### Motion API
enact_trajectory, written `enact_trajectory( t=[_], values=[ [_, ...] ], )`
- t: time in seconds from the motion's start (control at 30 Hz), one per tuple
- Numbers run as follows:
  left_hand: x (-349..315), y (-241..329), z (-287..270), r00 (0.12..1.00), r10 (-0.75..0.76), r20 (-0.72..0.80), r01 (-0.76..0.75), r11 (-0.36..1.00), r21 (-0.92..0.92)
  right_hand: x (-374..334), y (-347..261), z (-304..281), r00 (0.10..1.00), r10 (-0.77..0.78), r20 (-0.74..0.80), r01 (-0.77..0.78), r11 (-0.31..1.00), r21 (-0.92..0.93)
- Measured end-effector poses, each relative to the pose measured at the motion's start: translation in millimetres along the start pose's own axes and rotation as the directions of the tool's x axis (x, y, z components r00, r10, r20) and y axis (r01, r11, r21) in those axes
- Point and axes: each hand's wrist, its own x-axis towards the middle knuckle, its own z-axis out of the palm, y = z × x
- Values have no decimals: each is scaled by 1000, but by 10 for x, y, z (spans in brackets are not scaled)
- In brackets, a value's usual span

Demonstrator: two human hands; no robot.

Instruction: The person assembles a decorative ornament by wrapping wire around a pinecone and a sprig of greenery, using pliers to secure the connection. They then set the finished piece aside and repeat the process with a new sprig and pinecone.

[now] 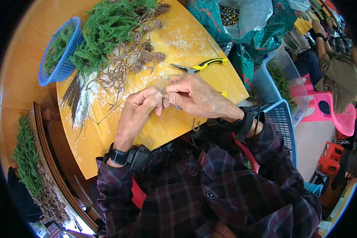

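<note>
My left hand (141,108) and my right hand (194,96) meet over the near part of a yellow table (146,137). Both are closed in a pinch, fingertips against fingertips. Whatever they hold between them is small and mostly hidden by the fingers. Just beyond my right hand lie pliers (200,65) with yellow-and-black handles. A tangle of brown curled stems (117,73) with small pine cones (147,45) spreads past my left hand. Farther off is a heap of green artificial pine sprigs (107,29). A bundle of thin dark stems (72,95) lies at the left.
A blue basket (61,59) with greenery stands at the far left. White powder dusts the tabletop. Teal plastic bags (261,39) bulge at the far right edge. Plastic crates (283,123) stand right of the table, near a pink chair (325,105) and another person (341,71).
</note>
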Motion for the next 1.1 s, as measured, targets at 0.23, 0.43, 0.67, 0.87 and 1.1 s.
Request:
enact_trajectory(
  t=[0.23, 0.43, 0.67, 0.87, 1.1],
  values=[
    [141, -20, -26, 987, 151, -51, -147, 987, 72, -1, -36, -69, 987, 158, 16, -159, 974, 164],
    [302, 451, 8, 903, 369, -219, -303, 910, 281, 71, 35, -123, 892, 356, -279, -264, 910, 318],
    [229, 334, -143, 895, 404, -191, -317, 875, 367, 20, -1, -138, 914, 298, -274, -186, 910, 370],
    [375, 426, -975, 631, 700, -335, -206, 568, 797, 29, -58, -84, 912, 305, -274, -167, 886, 432],
    [717, 225, -1491, 611, 790, -41, 66, 0, 998, 49, -71, -92, 912, 288, -291, -168, 911, 377]
  ],
)
